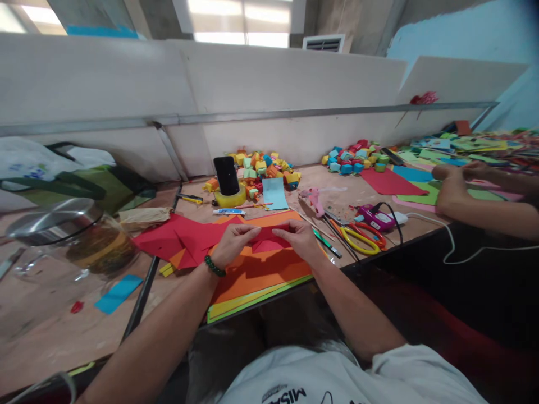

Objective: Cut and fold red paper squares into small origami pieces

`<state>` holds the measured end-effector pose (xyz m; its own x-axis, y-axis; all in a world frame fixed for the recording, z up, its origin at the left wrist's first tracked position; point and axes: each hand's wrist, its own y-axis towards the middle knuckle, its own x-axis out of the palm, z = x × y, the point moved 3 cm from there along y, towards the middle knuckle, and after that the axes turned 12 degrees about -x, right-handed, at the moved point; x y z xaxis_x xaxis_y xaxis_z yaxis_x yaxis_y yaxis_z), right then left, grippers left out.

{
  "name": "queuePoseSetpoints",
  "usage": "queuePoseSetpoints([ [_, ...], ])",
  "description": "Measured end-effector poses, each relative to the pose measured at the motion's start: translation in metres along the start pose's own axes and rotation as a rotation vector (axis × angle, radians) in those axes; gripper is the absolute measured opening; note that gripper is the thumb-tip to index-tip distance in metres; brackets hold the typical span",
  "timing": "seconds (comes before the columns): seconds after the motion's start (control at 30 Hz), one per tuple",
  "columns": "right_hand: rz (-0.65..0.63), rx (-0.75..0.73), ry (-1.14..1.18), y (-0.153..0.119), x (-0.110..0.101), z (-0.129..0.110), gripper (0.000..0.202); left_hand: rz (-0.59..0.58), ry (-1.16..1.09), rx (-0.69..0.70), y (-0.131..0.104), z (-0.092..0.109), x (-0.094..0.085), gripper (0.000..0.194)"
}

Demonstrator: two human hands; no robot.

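Between my hands is a small piece of red paper [268,233], stretched across from one to the other. My left hand [236,242], with a dark green bead bracelet at the wrist, pinches its left end. At its right end the thumb and fingers of my right hand [298,238] close on it. Below lies a stack of coloured sheets, an orange sheet [252,275] on top with yellow and green edges [261,300] beneath. More red paper [168,241] spreads to the left of my left hand.
Scissors [357,240], a green cutter [326,242] and a pink glue gun [312,202] lie to the right. A phone [226,175] stands before a pile of small paper cubes [273,168]. A glass jar [101,252] stands left. Another person's hands [452,177] work at far right.
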<state>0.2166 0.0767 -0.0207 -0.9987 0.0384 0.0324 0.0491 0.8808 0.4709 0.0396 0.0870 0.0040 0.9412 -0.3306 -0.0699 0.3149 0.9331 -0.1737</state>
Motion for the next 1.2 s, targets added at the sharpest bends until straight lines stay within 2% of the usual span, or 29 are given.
queuePoseSetpoints([
  [0.1,-0.020,0.036,0.085,0.000,0.002,0.002,0.025,-0.019,0.017,-0.007,0.001,-0.002,-0.001,0.041],
  [0.23,-0.027,0.044,0.083,0.001,0.002,0.003,0.027,-0.042,0.054,-0.018,0.003,-0.005,0.000,0.035],
  [0.37,0.062,0.051,0.108,0.004,-0.003,0.004,0.031,-0.002,0.054,-0.004,0.004,-0.004,0.000,0.032],
  [0.5,0.102,0.000,0.074,0.005,-0.005,0.001,0.030,0.021,0.032,0.001,0.003,-0.002,-0.001,0.033],
  [0.67,0.122,-0.083,0.011,0.003,-0.004,-0.001,0.033,-0.007,-0.009,-0.011,0.003,-0.003,0.000,0.039],
  [0.8,0.116,-0.098,-0.024,0.004,-0.005,0.000,0.037,-0.029,-0.049,-0.022,0.001,-0.003,0.001,0.043],
  [0.93,0.137,-0.107,-0.005,0.005,-0.006,-0.002,0.042,0.021,-0.109,0.007,0.001,-0.003,-0.001,0.042],
  [1.03,0.164,-0.121,0.021,0.003,-0.006,-0.005,0.042,0.050,-0.155,0.010,0.003,-0.004,-0.004,0.046],
  [1.2,0.168,-0.133,0.013,0.002,-0.004,-0.007,0.039,0.034,-0.201,-0.019,0.006,-0.007,-0.007,0.045],
])
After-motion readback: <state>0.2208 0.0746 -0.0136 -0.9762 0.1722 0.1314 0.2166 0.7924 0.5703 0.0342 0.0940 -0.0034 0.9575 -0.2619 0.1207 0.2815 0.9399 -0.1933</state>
